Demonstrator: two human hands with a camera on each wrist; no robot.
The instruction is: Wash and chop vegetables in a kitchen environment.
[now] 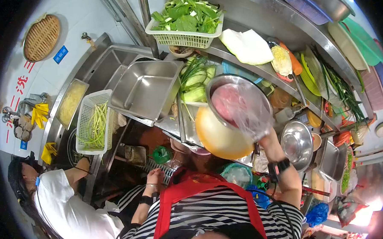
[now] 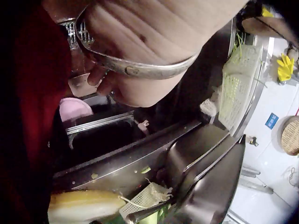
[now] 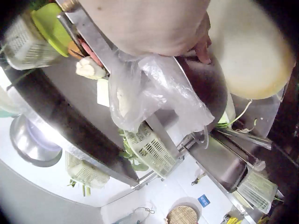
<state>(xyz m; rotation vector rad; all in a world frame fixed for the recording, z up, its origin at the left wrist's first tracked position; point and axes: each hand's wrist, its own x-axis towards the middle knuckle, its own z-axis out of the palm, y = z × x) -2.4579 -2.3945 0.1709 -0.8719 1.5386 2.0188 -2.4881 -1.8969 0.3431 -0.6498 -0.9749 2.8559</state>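
Gripping one yellow bowl (image 1: 218,137) by its rim, mid-scene above the steel sink counter (image 1: 102,62), the right hand (image 1: 263,133) also pinches one clear plastic bag (image 1: 247,111). The left hand (image 1: 155,177) hangs near, fingers loosely curled, holding nothing. Two white baskets hold greens, one far (image 1: 184,38) and one left (image 1: 93,121). White-tiled wall (image 1: 76,12) beyond.

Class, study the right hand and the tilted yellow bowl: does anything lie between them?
Yes. Clear plastic film is bunched between the right hand and the rim of the yellow bowl, draping over the bowl's mouth. Nothing else visible separates them.
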